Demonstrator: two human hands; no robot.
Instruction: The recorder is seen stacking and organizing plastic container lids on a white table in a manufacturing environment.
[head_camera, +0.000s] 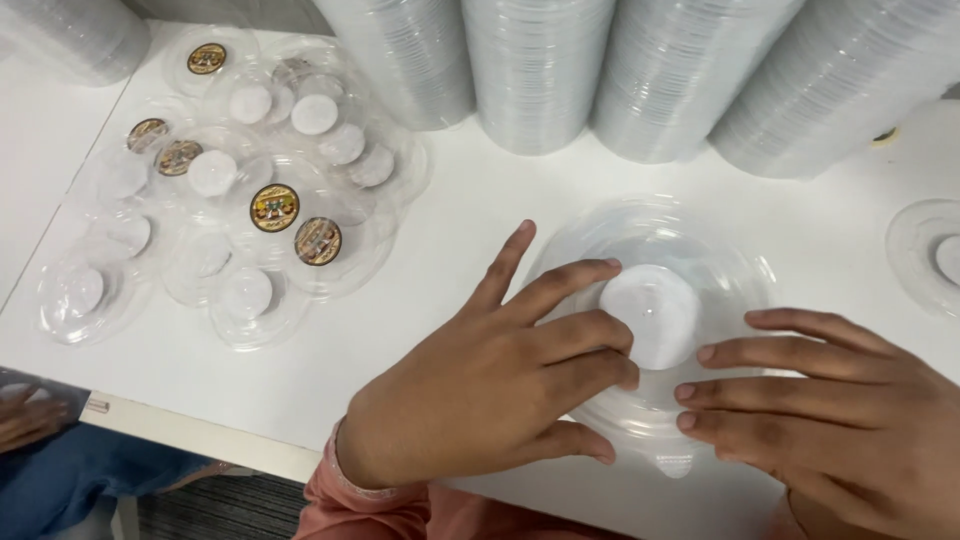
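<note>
**Clear lids on a white table**

White tabletop (470, 230) fills the view, with grey carpet and a blue sleeve (60, 480) of another person at the lower left corner. On the left lies a loose heap of clear round lids (230, 190), overlapping; five carry round gold-and-brown stickers (274, 207), and the rest show plain white centres. Along the far edge stand four tall stacks of lids (620, 70), leaning; a fifth stack (70, 35) shows at the top left corner. Near the front, the left hand (490, 385) and right hand (830, 410) rest flat, fingers spread, on one clear lid (680, 250). Being round, it has no long axis; it lies flat, its white centre disc (655, 315) facing up between the fingertips. One more lid (925, 255) sits at the right edge.
</note>
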